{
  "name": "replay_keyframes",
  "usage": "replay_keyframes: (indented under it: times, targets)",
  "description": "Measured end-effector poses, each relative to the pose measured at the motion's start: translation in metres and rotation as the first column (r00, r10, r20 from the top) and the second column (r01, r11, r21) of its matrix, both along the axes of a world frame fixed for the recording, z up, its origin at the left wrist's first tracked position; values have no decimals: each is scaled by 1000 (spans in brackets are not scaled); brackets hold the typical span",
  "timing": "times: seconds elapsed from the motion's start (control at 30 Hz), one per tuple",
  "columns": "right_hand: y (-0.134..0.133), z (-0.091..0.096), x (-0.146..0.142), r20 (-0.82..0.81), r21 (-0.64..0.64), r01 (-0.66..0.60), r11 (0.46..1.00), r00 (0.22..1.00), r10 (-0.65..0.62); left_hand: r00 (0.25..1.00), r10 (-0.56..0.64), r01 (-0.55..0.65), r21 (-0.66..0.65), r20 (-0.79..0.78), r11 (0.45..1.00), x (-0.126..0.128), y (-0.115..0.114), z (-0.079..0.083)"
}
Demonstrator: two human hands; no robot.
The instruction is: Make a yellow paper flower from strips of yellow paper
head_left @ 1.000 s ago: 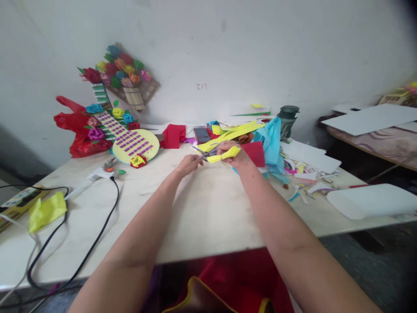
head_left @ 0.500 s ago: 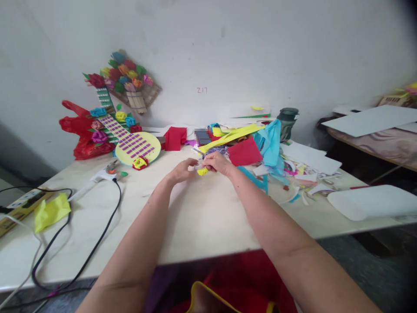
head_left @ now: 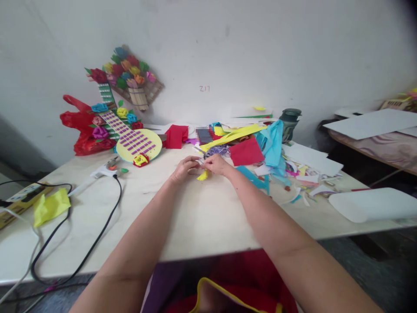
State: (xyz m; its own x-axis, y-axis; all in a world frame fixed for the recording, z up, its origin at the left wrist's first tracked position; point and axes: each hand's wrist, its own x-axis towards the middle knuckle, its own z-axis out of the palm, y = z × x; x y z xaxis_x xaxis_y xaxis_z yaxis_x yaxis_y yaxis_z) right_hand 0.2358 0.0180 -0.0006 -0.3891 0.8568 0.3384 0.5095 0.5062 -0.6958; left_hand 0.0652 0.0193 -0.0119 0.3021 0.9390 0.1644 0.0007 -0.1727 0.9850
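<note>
Yellow crepe-like paper [head_left: 202, 175], bunched small, poking out below the right hand [head_left: 216, 165], with thumb and forefinger apparently pinched on it. Just beside, fingers of the left hand [head_left: 186, 168] curled narrow; cannot tell whether gripping part of it too. Gathered into a tuft already, and joined to nothing visible; probably partway along, with the amount of shaping left impossible to tell. Ahead and left of the hands, a guitar-shaped craft [head_left: 155, 141], already bearing a yellow-and-red flower [head_left: 141, 159].

Most room toward the body, with tabletop [head_left: 208, 221] running between the forearms to its near edge. Less to the left, as far as a black cord [head_left: 120, 195]. Tight just beyond the hands: purple string [head_left: 217, 150], then red paper [head_left: 246, 151]. Right of the right hand, blue paper [head_left: 252, 178], near enough to brush.
</note>
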Motion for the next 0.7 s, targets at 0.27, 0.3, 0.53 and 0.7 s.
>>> replay_keyframes:
  times: [0.27, 0.3, 0.53, 0.7]
  targets:
    - [-1, -3, -1, 17, -17, -26, 1000, 1000, 26, 970, 106, -82, 114, -218, 990, 2, -8, 11]
    - [-1, -3, -1, 16, -12, -22, 1000, 1000, 22, 964, 107, -91, 74, -244, 993, 2, -9, 12]
    - [-5, -2, -4, 50, 86, 11, 996, 999, -15, 973, 51, -71, -79, -225, 994, 1, -12, 9]
    - [-6, -2, -6, 72, 152, -7, 988, 997, -4, 988, 68, -94, -190, -142, 977, 5, -7, 4]
